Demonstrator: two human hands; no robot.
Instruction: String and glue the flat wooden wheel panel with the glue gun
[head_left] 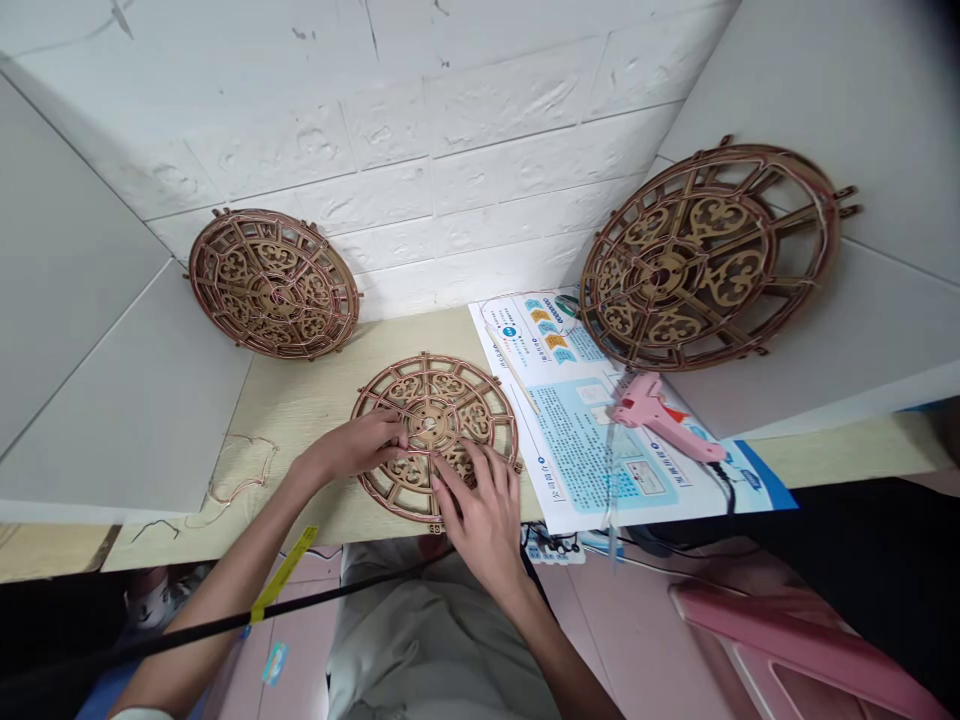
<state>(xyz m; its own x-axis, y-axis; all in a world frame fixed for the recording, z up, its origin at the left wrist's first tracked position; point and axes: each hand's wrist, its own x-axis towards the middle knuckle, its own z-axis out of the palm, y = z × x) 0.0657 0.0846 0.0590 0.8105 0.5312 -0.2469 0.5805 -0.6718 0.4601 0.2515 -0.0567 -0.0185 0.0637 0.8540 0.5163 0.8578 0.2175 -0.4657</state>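
A round brown openwork disc [429,388] with spokes and scroll-shaped cut-outs lies flat on the pale wooden table in front of me. Thin reddish cord [417,453] runs along its ribs. My left hand [366,440] is over the disc's left side, thumb and fingers pinched near the hub on what looks like this cord; the fingertips partly hide it. Across the lower right of the disc rests my right hand [484,500], fingers apart, thumb and index finger close to the same stretch of cord.
Similar discs lean at the back left [274,285] and at the right [709,255] against the panels. A pink glue gun [667,418] lies on a printed sheet [570,440], beside a thin stick [514,372]. Loose cord [251,480] trails at the left. A black strap [330,598] crosses below.
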